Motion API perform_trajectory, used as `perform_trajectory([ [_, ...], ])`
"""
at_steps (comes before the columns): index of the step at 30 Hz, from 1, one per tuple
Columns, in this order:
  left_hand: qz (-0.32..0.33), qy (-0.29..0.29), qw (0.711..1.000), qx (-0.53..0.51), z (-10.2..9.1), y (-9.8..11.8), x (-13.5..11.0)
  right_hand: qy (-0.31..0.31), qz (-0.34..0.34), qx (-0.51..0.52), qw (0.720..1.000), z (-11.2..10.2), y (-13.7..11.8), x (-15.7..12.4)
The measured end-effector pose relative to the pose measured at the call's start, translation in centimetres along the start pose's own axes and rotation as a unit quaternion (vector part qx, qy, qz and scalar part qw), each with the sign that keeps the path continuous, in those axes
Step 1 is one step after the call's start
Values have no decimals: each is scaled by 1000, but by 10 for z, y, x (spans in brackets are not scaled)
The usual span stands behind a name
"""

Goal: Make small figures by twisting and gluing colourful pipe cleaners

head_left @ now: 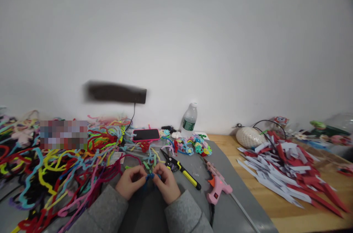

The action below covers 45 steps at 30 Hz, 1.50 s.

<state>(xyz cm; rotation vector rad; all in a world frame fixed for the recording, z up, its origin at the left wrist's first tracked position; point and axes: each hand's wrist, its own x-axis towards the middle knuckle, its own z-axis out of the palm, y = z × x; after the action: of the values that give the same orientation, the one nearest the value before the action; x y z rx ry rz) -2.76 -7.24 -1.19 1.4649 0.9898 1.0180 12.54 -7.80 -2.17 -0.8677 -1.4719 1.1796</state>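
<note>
Between my fingertips is a small piece of blue pipe cleaner (150, 176), mostly hidden by the fingers. My left hand (134, 180) pinches it from one side, thumb and index finger closed. From the other side my right hand (167, 182) pinches it too, the two hands almost touching. Just beyond them lie green and light pipe cleaner pieces (150, 159). Right of my right hand rest pliers with yellow and black handles (189, 176). Farther right, a pink glue gun (217, 188) lies with a glue stick in its back end.
Tangled coloured pipe cleaners (52, 167) cover the left side. Behind my hands are a phone (146, 135), a water bottle (190, 118) and small finished flower-like pieces (202, 145). Red and white paper strips (292, 170) pile up on the wooden table (255, 185) at right.
</note>
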Motion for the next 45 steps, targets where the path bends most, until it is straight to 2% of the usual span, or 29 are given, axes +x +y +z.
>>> perform_trajectory([
  [6,-33,-9,998,-51,-1,2,0,-6,4,36,999,0,-4,0],
  [13,-45,57,992,-100,1,-1,-3,-13,6,54,998,1,0,0],
  [25,-54,63,984,-156,-2,-3,0,-31,8,7,999,3,2,-3],
  [31,-75,82,971,-212,0,2,-2,1,-39,-40,998,2,-2,-3],
  [35,-98,63,967,-226,0,3,-2,37,-30,-76,996,0,-3,-2],
  [39,-78,31,981,-172,0,1,-2,60,-5,-55,997,-2,-2,-1],
  [42,-23,28,996,-85,-1,-1,-1,61,20,-5,998,-2,-2,1],
  [45,39,40,998,26,-2,1,-1,56,32,7,998,-1,-3,1],
])
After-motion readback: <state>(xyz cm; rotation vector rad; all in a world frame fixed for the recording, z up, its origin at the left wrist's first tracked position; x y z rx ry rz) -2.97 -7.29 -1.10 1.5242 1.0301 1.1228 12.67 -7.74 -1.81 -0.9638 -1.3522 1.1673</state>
